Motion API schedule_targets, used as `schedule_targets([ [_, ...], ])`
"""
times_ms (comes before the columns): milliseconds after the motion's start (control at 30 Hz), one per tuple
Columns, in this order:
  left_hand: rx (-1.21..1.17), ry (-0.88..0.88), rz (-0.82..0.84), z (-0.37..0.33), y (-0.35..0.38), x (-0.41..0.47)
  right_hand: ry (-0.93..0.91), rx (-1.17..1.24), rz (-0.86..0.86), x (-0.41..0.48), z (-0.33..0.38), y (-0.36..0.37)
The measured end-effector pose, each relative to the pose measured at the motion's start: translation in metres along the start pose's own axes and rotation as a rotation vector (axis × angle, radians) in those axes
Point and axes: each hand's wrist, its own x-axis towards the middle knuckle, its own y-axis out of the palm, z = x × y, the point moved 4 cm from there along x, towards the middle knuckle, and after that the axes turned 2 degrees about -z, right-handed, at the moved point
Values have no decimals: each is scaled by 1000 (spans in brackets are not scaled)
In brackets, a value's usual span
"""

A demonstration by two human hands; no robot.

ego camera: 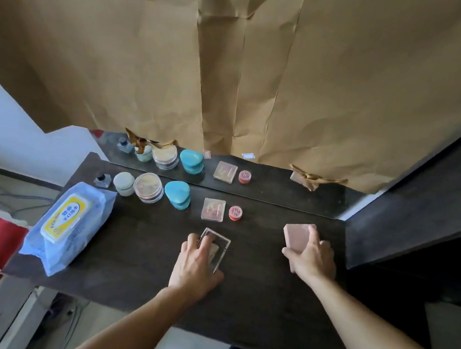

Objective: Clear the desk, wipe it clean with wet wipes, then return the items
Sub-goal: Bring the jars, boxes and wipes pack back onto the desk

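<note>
- Left hand [196,268] is holding the clear acrylic box [219,248] mid-surface [248,304], with the fingers curling over its top. The thumb is hidden.
- Right hand [312,256] is clamping the pink box [298,235] near the right end, fingers wrapping one side and thumb on the near side.
- It isn't possible to tell whether either box is lifted or resting on the surface.
- Handling, judged: both boxes are looking light and rigid.
  - The acrylic is likely slick and prone to cracking, so the grip belongs on opposite side walls, not the lid.
  - The pink box is looking matte and easier to hold, so a grip across its width should do.
- A row is waiting along the back edge: small glass bottle [102,180], pale jar [124,183], clear round jar [148,191], teal heart-shaped case [177,194], clear square case [213,209], small red jar [235,213].
  - The left four are sitting close together, and the bottle looks the most fragile and tippy.
  - These are best lifted straight up, one at a time.
- Wet wipes pack [70,224] is lying at the left edge and seems to be overhanging slightly. It looks soft and squashy, so it should be grabbed by the body.
- Room for moving:
  - Bare surface is lying between and in front of the hands.
  - The mirror [266,186] is closing the back and a dark cabinet wall [429,206] is closing the right.
  - The front and left edges are open drops.
</note>
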Motion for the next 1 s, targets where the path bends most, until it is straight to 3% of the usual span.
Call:
schedule_targets([
  [333,88,138,51,-84,63,81,-31,-54,-25,49,-11,8],
  [600,134,39,-5,-93,80,109,-194,-34,-16,48,-9,16],
  [833,229,133,-105,-96,77,114,-243,-17,28,49,-7,20],
  [900,321,236,-50,-98,77,110,-241,-40,37,48,-6,20],
  [1000,261,143,46,-88,77,105,-230,-80,63,46,-2,19],
])
